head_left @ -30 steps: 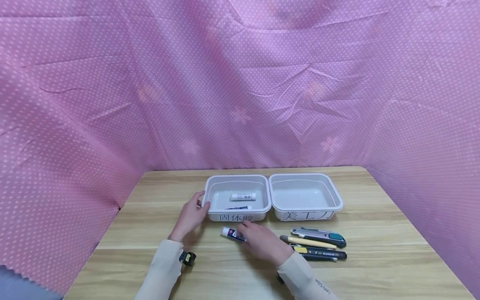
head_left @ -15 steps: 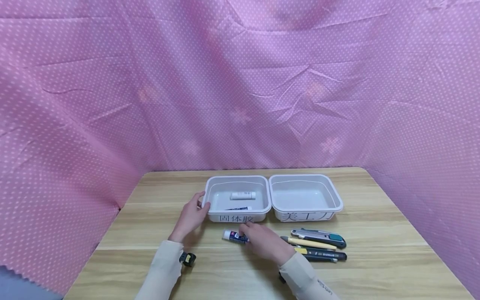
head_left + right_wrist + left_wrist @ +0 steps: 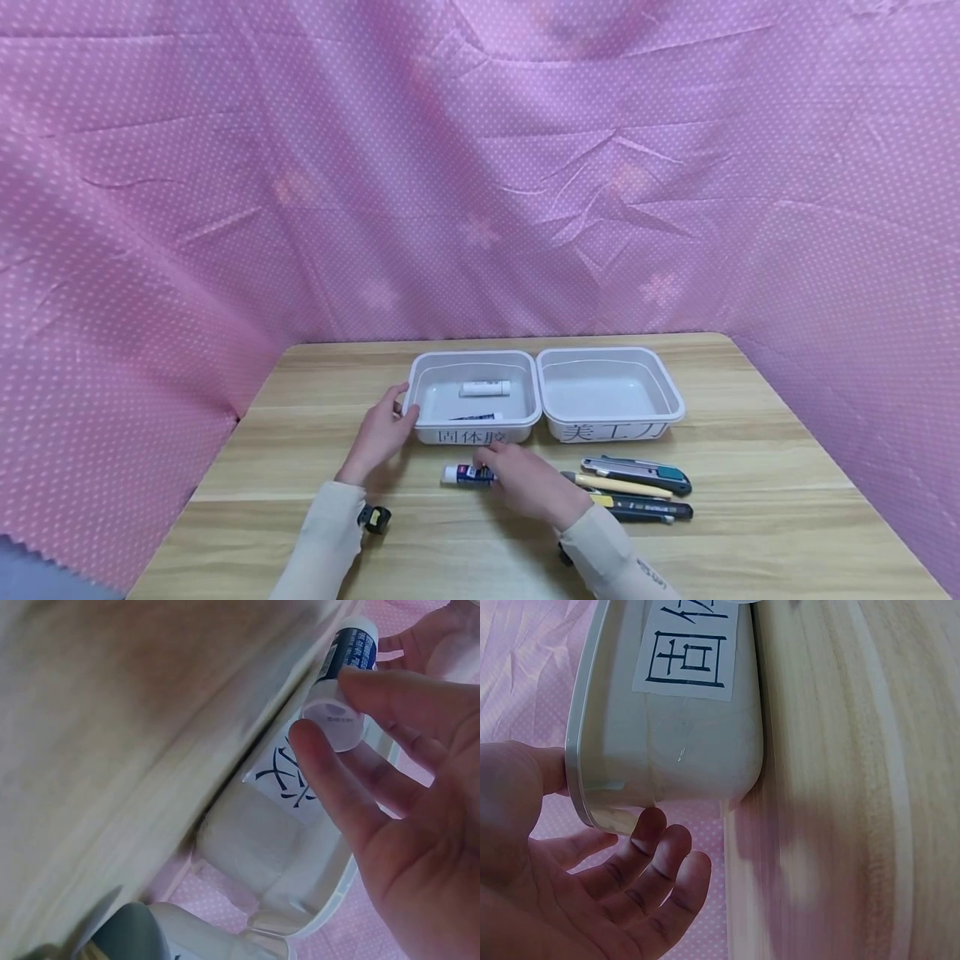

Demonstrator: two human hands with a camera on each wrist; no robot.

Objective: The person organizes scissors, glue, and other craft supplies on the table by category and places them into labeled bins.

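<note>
Pinching a navy-and-white glue stick (image 3: 459, 474) between thumb and fingers of the right hand (image 3: 536, 485), one end jutting left of them. Holding a labelled white box (image 3: 705, 742) by its near-left corner with the left hand (image 3: 378, 435). Just beyond the right fingertips, that box's front wall, barring two more sticks (image 3: 484, 388) lying inside. Farther right, a second box (image 3: 607, 398); beside the right wrist, several cutters (image 3: 637, 473).

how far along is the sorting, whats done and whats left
Looks done: two glue sticks lie in the left tray. In hand: the right hand pinches a third glue stick in front of it. Remaining, probably: dropping that stick in, then moving the cutters on the table into the right tray.
</note>
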